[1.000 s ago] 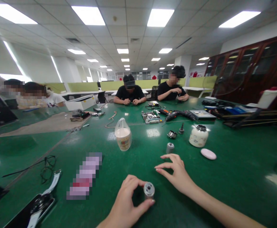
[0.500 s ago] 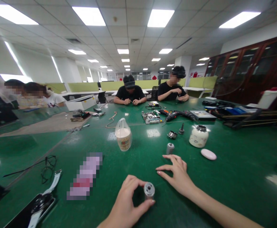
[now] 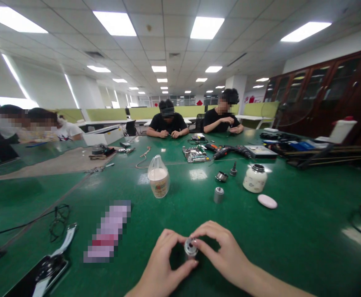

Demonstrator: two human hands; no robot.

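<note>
Between the thumb and fingers of my left hand (image 3: 164,260) stands a small silver cylinder, a metal motor (image 3: 190,249), upright with a dark hole in its top face. My right hand (image 3: 222,251) comes in from the other side, its thumb and index fingertip pinched together at the motor's top rim. Whatever lies between those fingertips is too small to make out. Farther back, a second metal motor (image 3: 219,195) stands upright. Behind it are a short metal ring-like part (image 3: 221,177) and a dark spindle-like part (image 3: 233,169).
A cream jar (image 3: 255,178) and its pale oval lid (image 3: 267,201) are at right. A bagged paper cup (image 3: 159,181) stands mid-table, with a circuit board (image 3: 195,154) and power drill (image 3: 222,152) behind. Glasses (image 3: 59,222) and a watch (image 3: 52,266) lie left. Two people sit opposite.
My right hand has moved left and toward me from near the second motor, and its fingertips are now at the held motor. My left hand keeps its hold. The view has shifted slightly.
</note>
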